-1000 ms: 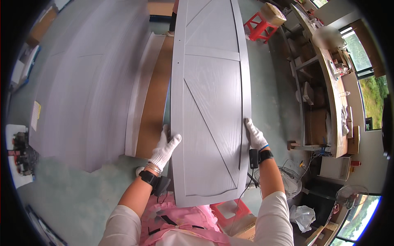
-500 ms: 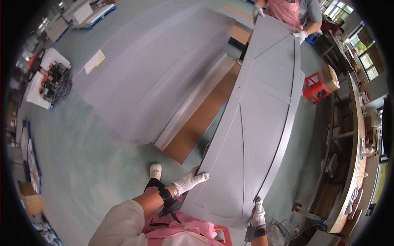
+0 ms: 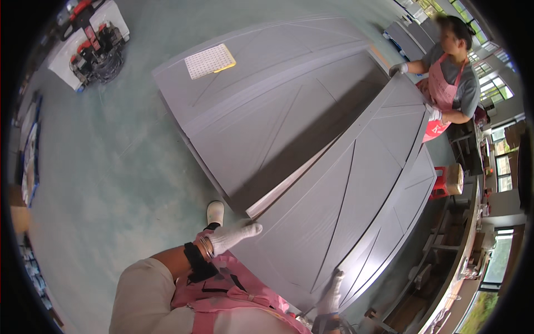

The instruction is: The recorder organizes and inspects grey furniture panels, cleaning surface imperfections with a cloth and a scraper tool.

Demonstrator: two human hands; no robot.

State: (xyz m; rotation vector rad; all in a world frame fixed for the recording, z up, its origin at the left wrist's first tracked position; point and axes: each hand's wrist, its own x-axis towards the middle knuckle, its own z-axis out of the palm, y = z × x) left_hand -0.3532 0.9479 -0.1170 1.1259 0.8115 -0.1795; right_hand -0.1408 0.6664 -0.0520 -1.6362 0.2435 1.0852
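I saw the left hand (image 3: 232, 236), in a white glove, laid against the near left corner of a long grey door panel (image 3: 345, 206), its fingers (image 3: 251, 228) stretched out flat along the edge rather than curled round it. The right hand (image 3: 332, 289), also gloved, was at the near right edge of the same panel, with its fingers pointing up against the rim; I could not tell whether they wrapped around the edge or only pressed on it. The panel ran from my end, low in the view, away towards the upper right, tilted with its right side lower, and it had raised diagonal bracing on its face. At the far end a co-worker (image 3: 450, 83) in a pink apron held the opposite corners with both gloved hands. A second grey panel (image 3: 414, 195) of the same kind lay just under it on the right side, its edge showing beyond the upper one. To the left, a stack of wider grey panels (image 3: 267, 106) sat on the green floor (image 3: 111, 167), with a pale dotted sheet (image 3: 209, 60) lying on top near its far corner. A red stool (image 3: 442, 186) with a box on it stood beyond the right edge of the panels, near a long workbench (image 3: 473, 245).
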